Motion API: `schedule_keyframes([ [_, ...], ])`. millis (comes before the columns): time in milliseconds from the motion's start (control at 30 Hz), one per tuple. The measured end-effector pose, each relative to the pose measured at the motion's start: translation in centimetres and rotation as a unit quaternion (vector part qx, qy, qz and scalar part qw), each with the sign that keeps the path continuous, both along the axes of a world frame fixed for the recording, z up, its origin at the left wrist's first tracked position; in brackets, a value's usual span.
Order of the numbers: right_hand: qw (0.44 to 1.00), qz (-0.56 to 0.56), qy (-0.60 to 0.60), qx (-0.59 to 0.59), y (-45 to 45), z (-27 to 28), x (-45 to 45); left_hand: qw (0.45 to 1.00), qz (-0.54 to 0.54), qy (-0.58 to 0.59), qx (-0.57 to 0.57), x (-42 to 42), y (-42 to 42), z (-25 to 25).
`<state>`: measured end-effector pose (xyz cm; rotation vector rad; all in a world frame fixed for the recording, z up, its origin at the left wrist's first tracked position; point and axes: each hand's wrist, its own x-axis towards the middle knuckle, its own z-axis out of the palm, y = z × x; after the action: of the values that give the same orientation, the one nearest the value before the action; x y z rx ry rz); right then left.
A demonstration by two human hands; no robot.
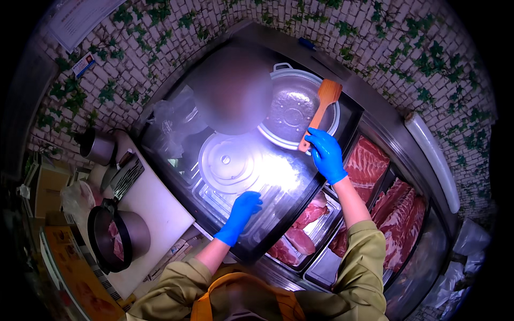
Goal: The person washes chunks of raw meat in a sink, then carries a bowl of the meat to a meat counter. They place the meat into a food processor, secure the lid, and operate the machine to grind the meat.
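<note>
My right hand [327,156], in a blue glove, holds the handle end of a wooden spatula [324,100]. The spatula lies slantwise over the right rim of a round pot [265,130] with a pale rim and a loop handle. Its shiny interior shows a few small specks. Over the glass top of the display case [277,212], my left hand [243,214], gloved alike, is loosely bent with nothing visible in it. Just beyond it, a round translucent lid [225,176] with a small central knob lies flat on the glass. A blurred patch hides the pot's left edge.
Trays of raw meat [299,240] and meat slabs [395,216] fill the case at right. At left, a white cutting board [168,218] bears a dark pot with meat [140,236] and a slotted turner [128,176]. Plastic bags [172,120] lie at the back left.
</note>
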<state>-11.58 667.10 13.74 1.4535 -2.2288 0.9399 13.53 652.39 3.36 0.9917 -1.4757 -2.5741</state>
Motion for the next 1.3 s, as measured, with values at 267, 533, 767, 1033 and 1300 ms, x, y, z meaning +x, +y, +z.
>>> schedule_keyframes([
  [267, 0.993, 0.066, 0.039, 0.086, -4.3, 0.6, 3.0, 0.993, 0.107, -0.022, 0.044, 14.6, -3.8, -9.3],
  [533, 0.992, 0.065, 0.058, 0.094, -3.0, 1.7, 3.5, 0.977, 0.075, 0.051, -0.194, 16.8, -4.4, -2.5],
  [767, 0.973, 0.086, 0.149, 0.153, -3.6, 2.1, 4.1, 0.966, 0.186, -0.176, -0.039, 23.2, -5.5, -7.6],
  [1033, 0.988, 0.13, -0.012, 0.081, -7.5, 1.5, 16.0, 0.952, 0.247, -0.092, -0.154, 30.7, -6.4, 4.4],
  [1300, 0.857, 0.248, -0.445, 0.08, -25.1, 3.8, 37.3, 0.751, 0.578, -0.228, -0.224, 52.0, -14.0, 12.1],
])
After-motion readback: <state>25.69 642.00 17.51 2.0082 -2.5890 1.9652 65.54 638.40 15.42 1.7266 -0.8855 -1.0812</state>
